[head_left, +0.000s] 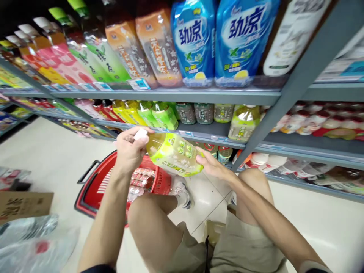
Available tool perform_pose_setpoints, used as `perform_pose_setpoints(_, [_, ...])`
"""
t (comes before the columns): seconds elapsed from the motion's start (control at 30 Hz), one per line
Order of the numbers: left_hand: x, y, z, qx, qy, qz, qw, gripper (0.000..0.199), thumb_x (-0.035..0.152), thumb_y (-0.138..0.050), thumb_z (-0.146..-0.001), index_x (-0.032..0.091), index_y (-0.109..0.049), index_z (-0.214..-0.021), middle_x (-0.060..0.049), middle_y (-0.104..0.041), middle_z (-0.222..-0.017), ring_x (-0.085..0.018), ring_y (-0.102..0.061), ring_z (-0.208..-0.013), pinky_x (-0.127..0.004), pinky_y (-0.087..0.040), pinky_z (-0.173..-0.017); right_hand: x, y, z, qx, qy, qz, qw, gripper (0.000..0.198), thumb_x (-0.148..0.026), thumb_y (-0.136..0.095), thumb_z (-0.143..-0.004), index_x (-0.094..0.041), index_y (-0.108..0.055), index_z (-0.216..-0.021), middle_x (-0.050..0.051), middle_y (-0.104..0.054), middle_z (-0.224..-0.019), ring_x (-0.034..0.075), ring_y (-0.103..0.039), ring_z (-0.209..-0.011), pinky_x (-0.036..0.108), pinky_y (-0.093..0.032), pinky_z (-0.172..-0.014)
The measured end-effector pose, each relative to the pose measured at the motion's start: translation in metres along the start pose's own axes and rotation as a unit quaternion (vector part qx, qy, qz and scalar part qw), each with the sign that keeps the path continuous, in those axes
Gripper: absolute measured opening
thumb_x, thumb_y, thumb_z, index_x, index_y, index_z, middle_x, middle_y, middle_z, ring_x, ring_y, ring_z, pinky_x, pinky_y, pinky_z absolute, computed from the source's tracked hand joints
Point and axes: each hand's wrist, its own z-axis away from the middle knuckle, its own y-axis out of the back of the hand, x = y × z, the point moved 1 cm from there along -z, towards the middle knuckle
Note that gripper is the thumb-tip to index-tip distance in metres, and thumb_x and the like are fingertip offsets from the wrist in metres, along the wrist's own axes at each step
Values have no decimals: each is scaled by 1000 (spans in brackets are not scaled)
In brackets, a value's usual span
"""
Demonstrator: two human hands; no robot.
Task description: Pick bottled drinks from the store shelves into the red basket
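Both my hands hold a large drink bottle [182, 153] with a yellow-green label, lying nearly on its side in front of the shelf. My left hand [131, 146] is closed around its neck by the white cap. At the bottle's base, my right hand [209, 163] grips the lower end with the fingers. A similar bottle [243, 123] with a yellow-green label stands upright on the middle shelf, right of the held one. Below my left forearm a red shopping basket [163, 182] sits on the floor with several bottles lying in it.
A grey shelf rack [182, 96] runs across the front, its upper level lined with large bottles, including blue ones [193, 45]. Green-labelled bottles [163, 113] stand lower down. On the left floor lie a cardboard box [25, 204] and plastic-wrapped packs [36, 246]. My bent knees are below the bottle.
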Motion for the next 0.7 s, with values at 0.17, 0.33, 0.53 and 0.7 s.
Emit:
perform_pose_setpoints(0.17, [-34, -65, -28, 16, 53, 116, 992, 41, 48, -93, -70, 14, -80, -89, 8, -45, -54, -4, -31, -42, -19, -23, -39, -6, 18, 14, 61, -32, -90, 994, 91, -67, -90, -73, -23, -57, -145, 11, -69, -140, 31, -68, -128, 46, -58, -109])
perform_pose_setpoints(0.33, [-62, -72, -8, 2, 91, 214, 973, 61, 75, -79, -80, 17, -78, -101, 6, -51, -59, -8, -44, -46, -20, -36, -43, 4, 18, 36, 69, -79, -196, 975, 89, -68, -87, -73, -25, -58, -145, 11, -71, -142, 32, -69, -128, 46, -58, -108])
perform_pose_setpoints(0.53, [-91, -96, 41, -157, 202, 176, 950, 97, 101, -55, -74, 16, -75, -116, -15, -80, -107, -33, -75, -105, -37, -62, -80, 6, 26, 40, 114, -101, -192, 969, 96, -88, -68, -77, -28, -57, -150, 12, -72, -139, 34, -68, -131, 48, -61, -105])
perform_pose_setpoints(0.7, [-84, -108, 47, -176, 141, 121, 967, 73, 67, -87, -77, 16, -74, -127, -14, -77, -130, -35, -71, -123, -40, -59, -100, 12, 35, 32, 118, -85, -98, 985, 84, -85, -58, -90, -25, -59, -150, 12, -69, -143, 34, -66, -132, 51, -60, -107])
